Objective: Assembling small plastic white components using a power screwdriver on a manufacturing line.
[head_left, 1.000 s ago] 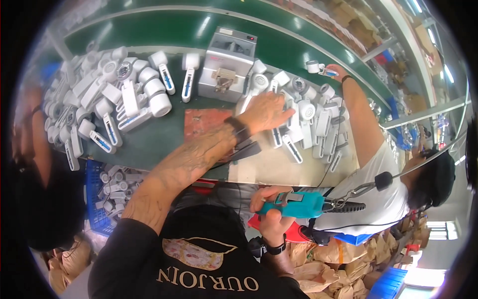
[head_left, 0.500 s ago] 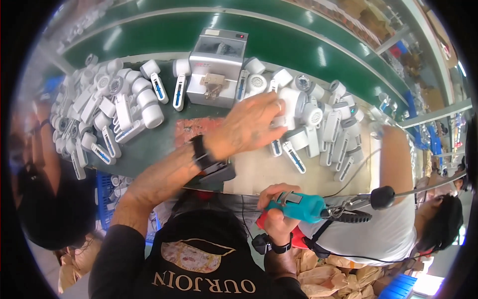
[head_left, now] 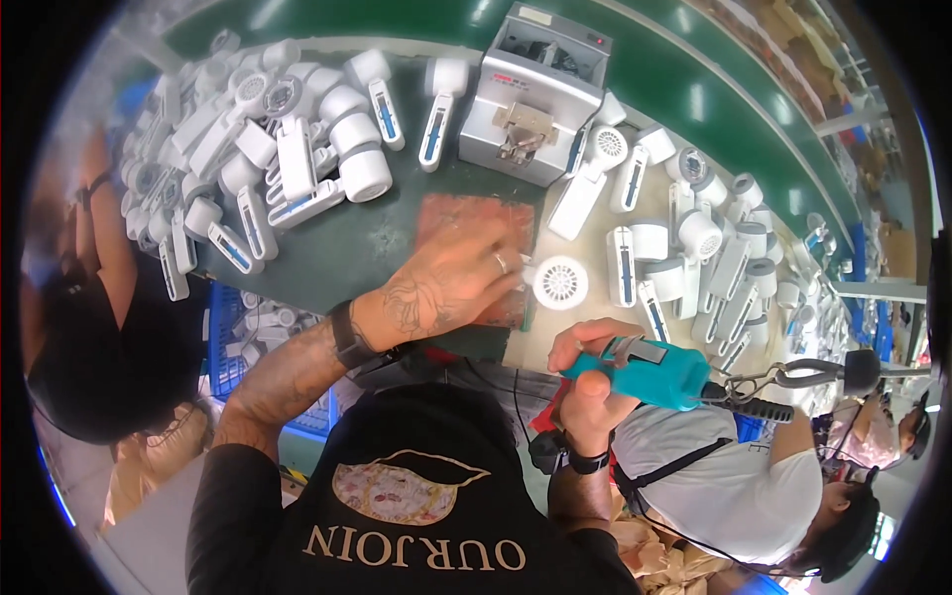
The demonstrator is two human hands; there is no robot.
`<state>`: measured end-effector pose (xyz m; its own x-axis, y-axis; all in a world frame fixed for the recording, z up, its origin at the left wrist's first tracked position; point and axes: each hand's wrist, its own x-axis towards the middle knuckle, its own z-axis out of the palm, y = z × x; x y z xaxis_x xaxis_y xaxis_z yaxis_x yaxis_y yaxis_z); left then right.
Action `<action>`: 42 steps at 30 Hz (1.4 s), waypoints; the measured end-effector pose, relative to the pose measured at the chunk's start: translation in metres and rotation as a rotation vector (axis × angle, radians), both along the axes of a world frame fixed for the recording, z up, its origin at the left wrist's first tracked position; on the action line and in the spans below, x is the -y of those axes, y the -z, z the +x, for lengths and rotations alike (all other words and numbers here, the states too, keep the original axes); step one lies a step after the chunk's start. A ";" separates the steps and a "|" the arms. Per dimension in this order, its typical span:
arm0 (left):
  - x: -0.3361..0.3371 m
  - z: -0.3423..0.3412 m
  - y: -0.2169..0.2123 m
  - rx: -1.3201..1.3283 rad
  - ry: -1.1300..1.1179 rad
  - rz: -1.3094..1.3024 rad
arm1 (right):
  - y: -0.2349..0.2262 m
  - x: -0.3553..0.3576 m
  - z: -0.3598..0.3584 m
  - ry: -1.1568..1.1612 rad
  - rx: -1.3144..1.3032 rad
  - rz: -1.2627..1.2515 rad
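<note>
Gripping a teal electric screwdriver (head_left: 650,372) in a closed fist, the right hand (head_left: 587,369) hovered just off the near edge of the workbench (head_left: 377,243), the tool's body pointing off to the right toward a hanging cable. The left hand (head_left: 451,283) lay over a reddish-brown mat (head_left: 466,213), fingers (head_left: 501,260) stretched toward a round white fan grille (head_left: 561,283) just beside the mat; they seemed to touch its rim, though the fingertips blurred and whether they pinched it could not be told. White handheld fan bodies (head_left: 297,159) lay heaped at left, more at right, and a grey box-shaped machine (head_left: 535,94) stood beyond the mat.
</note>
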<state>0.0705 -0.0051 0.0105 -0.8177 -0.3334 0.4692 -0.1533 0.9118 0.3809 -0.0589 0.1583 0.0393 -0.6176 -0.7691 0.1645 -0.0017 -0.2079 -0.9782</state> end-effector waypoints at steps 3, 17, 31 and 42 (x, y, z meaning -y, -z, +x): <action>-0.001 -0.001 -0.009 -0.092 -0.155 0.138 | 0.000 0.003 0.003 0.001 -0.026 0.022; 0.003 0.009 0.002 -0.098 0.005 0.213 | -0.026 0.048 -0.004 0.010 -0.094 -0.255; 0.030 0.010 0.006 0.058 0.061 0.157 | -0.032 0.189 -0.029 -0.015 -0.299 -0.237; 0.024 0.010 0.026 -0.090 -0.002 0.196 | -0.013 0.203 -0.020 -0.078 -0.319 -0.138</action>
